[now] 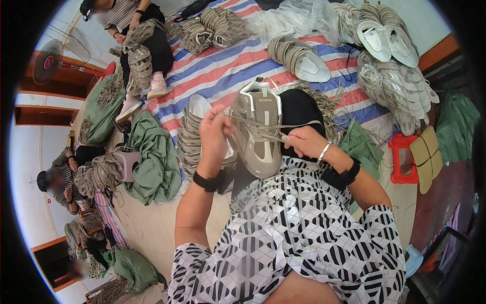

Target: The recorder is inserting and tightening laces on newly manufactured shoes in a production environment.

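Observation:
A taupe and grey sneaker upper (257, 134) with white trim at its collar rests across my lap, toe toward me. My left hand (213, 133) is at its left side, slightly blurred, fingers pinched on a shoelace (243, 118) that runs across the tongue. On the other side my right hand (305, 142) is closed, thumb and finger gripping the lace close to the eyelets. A loop of lace (304, 125) stretches over my dark-clad knee (302, 109).
Stacked shoe uppers (191, 126) lie left of my lap; more stacks (298, 58) cover the striped sheet (217, 71). Loose laces (331, 109) lie beyond my knee. A red stool (403, 159) stands right. Co-workers (139, 40) sit left among green sacks (149, 157) and a fan (48, 62).

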